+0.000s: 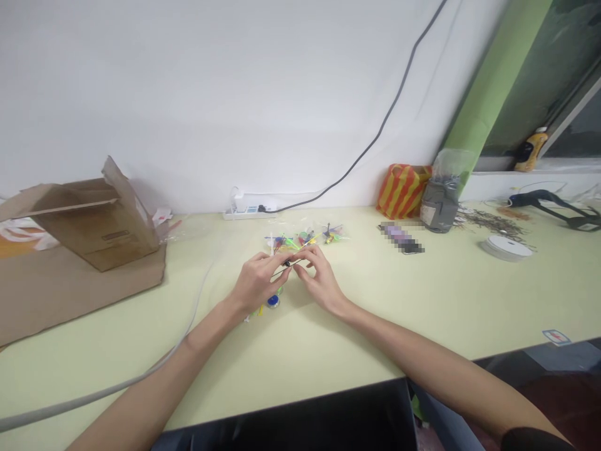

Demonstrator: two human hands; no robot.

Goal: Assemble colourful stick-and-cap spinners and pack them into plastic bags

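My left hand point(256, 282) and right hand point(319, 280) meet above the bench point(375, 300), fingers point(307, 254) pinching a thin dark strip point(286, 266) between them. Small colourful plastic parts point(305, 238) lie just beyond.

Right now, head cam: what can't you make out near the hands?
Head view only:
Thin dark piece between left hand and right hand: fingers hide most of it.
Coloured plastic pieces: too small to tell apart.
Rectangular object right of them: pixelated, unreadable.
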